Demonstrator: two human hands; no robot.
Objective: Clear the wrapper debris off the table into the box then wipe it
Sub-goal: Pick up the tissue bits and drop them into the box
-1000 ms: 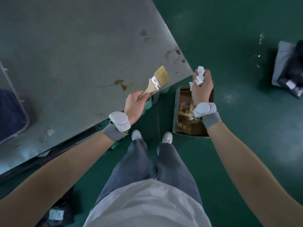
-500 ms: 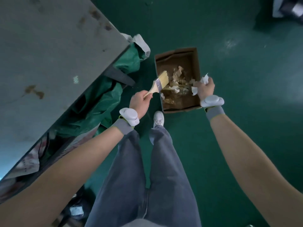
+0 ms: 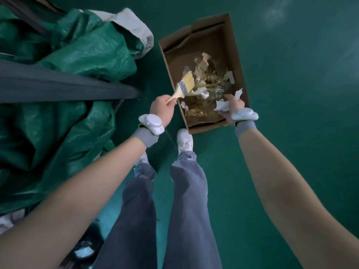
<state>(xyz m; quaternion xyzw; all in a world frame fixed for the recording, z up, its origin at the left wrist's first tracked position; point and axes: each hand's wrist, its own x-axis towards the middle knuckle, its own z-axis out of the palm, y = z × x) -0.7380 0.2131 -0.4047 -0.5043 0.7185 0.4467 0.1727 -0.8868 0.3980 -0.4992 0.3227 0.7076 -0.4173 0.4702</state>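
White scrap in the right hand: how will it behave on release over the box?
The white wrapper scrap looks thin and crumpled, so it is probably very light and floppy, and may flutter rather than drop straight. The right hand holds it over the cardboard box, so it likely lands inside. It may cling to the fingers.

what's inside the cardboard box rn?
The cardboard box holds a loose pile of crumpled wrapper debris, tan, white and clear. The brush and the right hand, clutching white paper, cover part of it. The bottom beneath the pile is hidden.
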